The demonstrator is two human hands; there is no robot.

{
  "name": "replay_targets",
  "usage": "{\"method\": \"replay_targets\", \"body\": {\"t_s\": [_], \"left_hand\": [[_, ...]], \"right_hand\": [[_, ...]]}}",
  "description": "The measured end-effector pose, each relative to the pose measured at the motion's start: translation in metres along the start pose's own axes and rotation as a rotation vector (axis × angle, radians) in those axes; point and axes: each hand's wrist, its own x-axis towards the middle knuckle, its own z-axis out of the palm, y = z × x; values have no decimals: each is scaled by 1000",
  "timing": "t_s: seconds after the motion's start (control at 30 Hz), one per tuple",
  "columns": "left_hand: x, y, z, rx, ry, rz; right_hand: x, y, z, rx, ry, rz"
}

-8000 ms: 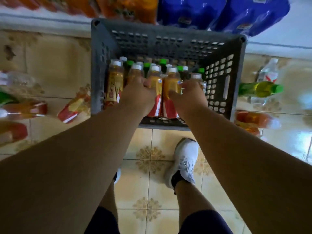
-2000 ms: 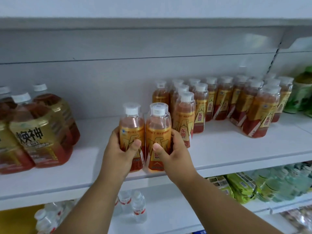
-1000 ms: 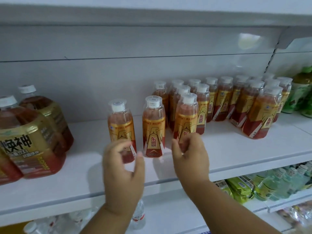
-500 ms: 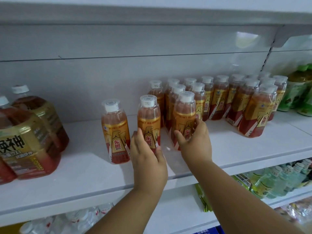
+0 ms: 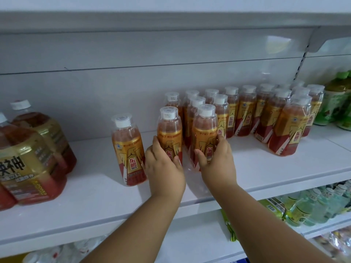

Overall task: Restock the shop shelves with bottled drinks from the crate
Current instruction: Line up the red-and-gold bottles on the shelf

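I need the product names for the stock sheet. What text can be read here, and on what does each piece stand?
"东鹏": red characters down the label of the lone small bottle; also on the bottle under the left hand and the one under the right hand.
"X-POWER": low on the large bottle, whose big black characters are cut off.
Small print, cap codes: too blurred.

Red "东鹏" on gold labels of small bottles (image 5: 129,149) on white shelf (image 5: 266,168); at shelf's left end, "X-POWER" on large jug (image 5: 32,168).

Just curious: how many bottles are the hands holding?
2: the left-held bottle in the left hand, the right-held bottle in the right hand, side by side on the shelf. None hidden.
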Motion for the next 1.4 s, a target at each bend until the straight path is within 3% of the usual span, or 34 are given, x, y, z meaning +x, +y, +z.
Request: {"method": "replay_targets", "body": {"t_s": [0.43,0.73,1.4], "left_hand": [[42,-2,18,-43,-81,47],[49,-16,28,-150,-37,59],[55,-15,34,-133,-50,84]], "right_hand": [[1,5,0,-6,-8,-33],[2,6,0,22,-11,-33],[1,8,-1,30,-16,-43]]}}
